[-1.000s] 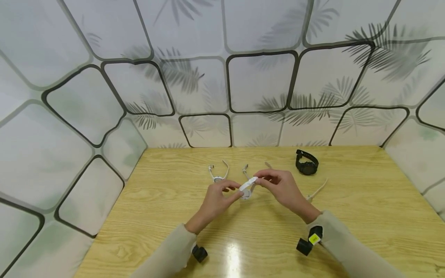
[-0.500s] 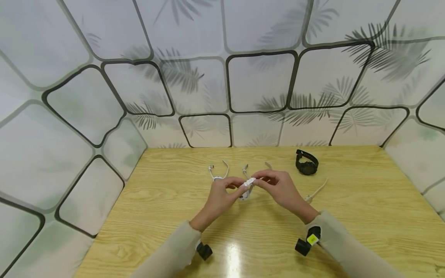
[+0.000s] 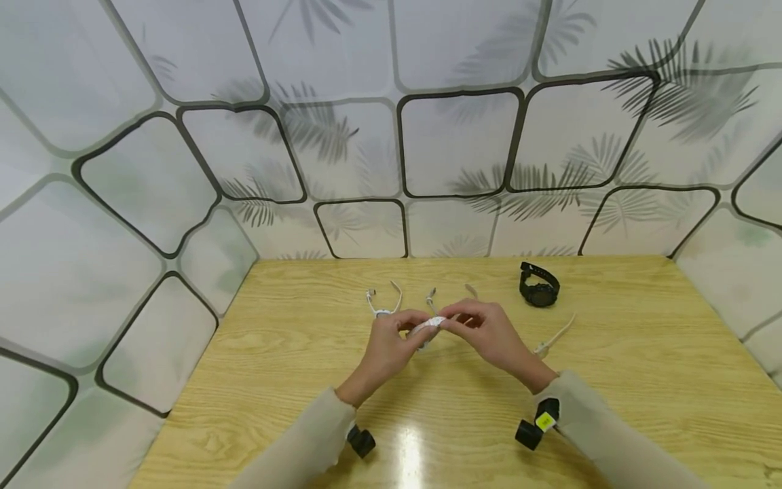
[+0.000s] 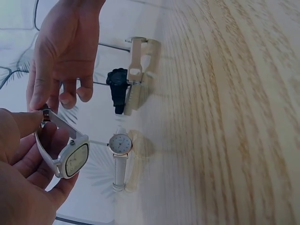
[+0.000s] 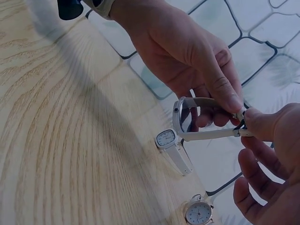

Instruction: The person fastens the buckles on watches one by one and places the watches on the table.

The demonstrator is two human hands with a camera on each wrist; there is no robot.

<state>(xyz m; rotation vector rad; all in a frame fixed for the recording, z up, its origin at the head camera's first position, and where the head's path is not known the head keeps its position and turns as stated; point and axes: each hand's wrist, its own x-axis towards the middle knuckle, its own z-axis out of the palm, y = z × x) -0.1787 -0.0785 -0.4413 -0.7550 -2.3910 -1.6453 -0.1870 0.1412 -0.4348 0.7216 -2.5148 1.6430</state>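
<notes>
A white wristwatch [image 3: 435,322] with a rounded-square face is held up off the table between both hands, its strap bent into a loop. In the left wrist view its watch face [image 4: 75,160] points toward the lower right. My left hand [image 3: 387,343] pinches the strap between thumb and fingers. From the other side my right hand [image 3: 487,333] pinches the strap near the buckle [image 5: 241,123]. In the right wrist view, the strap ends meet at the buckle between the two thumbs; the fingertips partly cover the spot.
On the wooden table [image 3: 293,380] lie a square-faced white watch [image 5: 166,138], a round-faced watch [image 4: 120,144] with a white strap, a black watch [image 3: 540,293] and a pale beige-strapped watch [image 4: 136,58]. A patterned wall [image 3: 458,149] rises behind the table.
My left hand has moved slightly right toward the right hand, and the fingertips are closer together. The held watch has tilted, and more of it is hidden behind the left hand.
</notes>
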